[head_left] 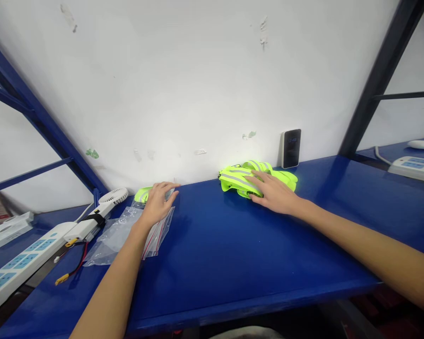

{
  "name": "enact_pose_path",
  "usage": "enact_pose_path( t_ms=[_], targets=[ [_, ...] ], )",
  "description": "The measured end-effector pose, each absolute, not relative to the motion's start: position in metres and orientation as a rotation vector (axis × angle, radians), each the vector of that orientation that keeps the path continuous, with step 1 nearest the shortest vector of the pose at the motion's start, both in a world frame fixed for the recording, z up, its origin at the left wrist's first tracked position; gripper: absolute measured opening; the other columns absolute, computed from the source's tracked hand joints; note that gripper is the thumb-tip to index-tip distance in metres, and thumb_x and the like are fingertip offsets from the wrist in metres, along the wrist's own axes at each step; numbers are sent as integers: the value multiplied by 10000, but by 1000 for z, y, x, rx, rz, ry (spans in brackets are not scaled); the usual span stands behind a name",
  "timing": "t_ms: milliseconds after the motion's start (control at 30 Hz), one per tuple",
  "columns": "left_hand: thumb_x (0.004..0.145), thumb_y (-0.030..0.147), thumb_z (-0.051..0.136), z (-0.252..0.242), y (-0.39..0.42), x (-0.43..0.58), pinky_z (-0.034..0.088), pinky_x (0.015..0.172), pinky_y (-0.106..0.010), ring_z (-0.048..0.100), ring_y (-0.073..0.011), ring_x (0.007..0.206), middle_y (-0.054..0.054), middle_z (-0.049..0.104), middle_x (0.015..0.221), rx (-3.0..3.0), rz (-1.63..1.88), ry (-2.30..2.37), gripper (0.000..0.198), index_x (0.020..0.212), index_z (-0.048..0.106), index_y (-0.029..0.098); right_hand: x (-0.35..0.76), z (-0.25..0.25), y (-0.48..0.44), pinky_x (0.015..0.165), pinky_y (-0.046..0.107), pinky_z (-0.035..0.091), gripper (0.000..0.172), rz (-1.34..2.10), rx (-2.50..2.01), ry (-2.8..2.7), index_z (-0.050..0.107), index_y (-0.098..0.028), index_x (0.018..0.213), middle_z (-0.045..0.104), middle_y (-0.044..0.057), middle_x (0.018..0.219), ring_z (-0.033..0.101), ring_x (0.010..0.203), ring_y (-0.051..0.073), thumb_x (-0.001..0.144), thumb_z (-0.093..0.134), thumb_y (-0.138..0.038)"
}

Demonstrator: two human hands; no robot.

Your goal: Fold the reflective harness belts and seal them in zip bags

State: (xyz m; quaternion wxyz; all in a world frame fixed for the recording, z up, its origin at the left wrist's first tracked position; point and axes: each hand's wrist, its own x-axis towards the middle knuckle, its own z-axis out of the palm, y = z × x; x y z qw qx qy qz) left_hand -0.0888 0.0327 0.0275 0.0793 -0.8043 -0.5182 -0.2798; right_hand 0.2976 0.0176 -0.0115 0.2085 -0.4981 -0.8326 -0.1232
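Yellow-green fabric point(233, 180): a vivid, crumpled heap crossed by pale grey bands, lying at the back of the table point(205, 254), close to the wall point(198, 84).
Right hand point(273, 192): rests on the heap with fingers spread, thumb at its lower edge; whether it pinches any cloth, I cannot tell.
Left hand point(159, 200): over clear plastic bags point(118, 230), thumb and forefinger parted; whether the other fingers grasp anything cannot be seen.
Yellow-green piece point(141, 194): smaller, also grey-banded, partly hidden by the left hand.
Hard to make out: the right hand covers part of the heap; digits on the black-faced device point(291, 148) are too dim to read; a power strip point(24, 263) is cut off at the left edge.
Tabletop: glossy blue, with a white fan point(113, 197) and yellow-tipped wires point(80, 260) near the bags.
Room: white wall, scuffed and peeling, between a blue frame point(38, 122) and a dark post point(378, 75).
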Motion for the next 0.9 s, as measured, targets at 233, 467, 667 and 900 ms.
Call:
enact_pose_path(
  t_ms=[233, 467, 667, 900],
  targets=[
    [892, 233, 596, 32, 9, -38, 495, 853, -326, 643, -175, 911, -56, 712, 951, -2609, -1110, -804, 103, 919, 692, 207, 275, -12, 15, 994, 588, 378, 496, -466, -1420, -2345, 519, -173, 1316, 501, 204, 1383, 490, 1229, 418, 843, 587, -308],
    [916, 161, 522, 21, 0, -18, 508, 818, -314, 641, -168, 888, -64, 709, 949, -2775, -952, -655, 147, 956, 660, 194, 266, -14, 8, 996, 502, 402, 494, -207, -1230, -2359, 605, -166, 1234, 558, 157, 1322, 486, 1208, 355, 752, 629, -270],
    [786, 309, 650, 19, -8, -17, 516, 784, -368, 634, -222, 854, -101, 685, 941, -2684, -1061, -598, 287, 1041, 631, 178, 241, -9, -15, 988, 433, 426, 486, 15, -894, -2443, 601, -192, 1237, 592, 104, 1309, 523, 1149, 298, 760, 647, -273],
    [792, 185, 584, 13, -20, 2, 459, 909, -432, 621, -250, 981, -100, 683, 1024, -2481, -989, -478, 305, 1093, 627, 212, 242, 1, 5, 917, 413, 443, 356, 228, -874, -2367, 599, -216, 1205, 673, 77, 1172, 600, 1035, 269, 856, 562, -274]
  ],
)
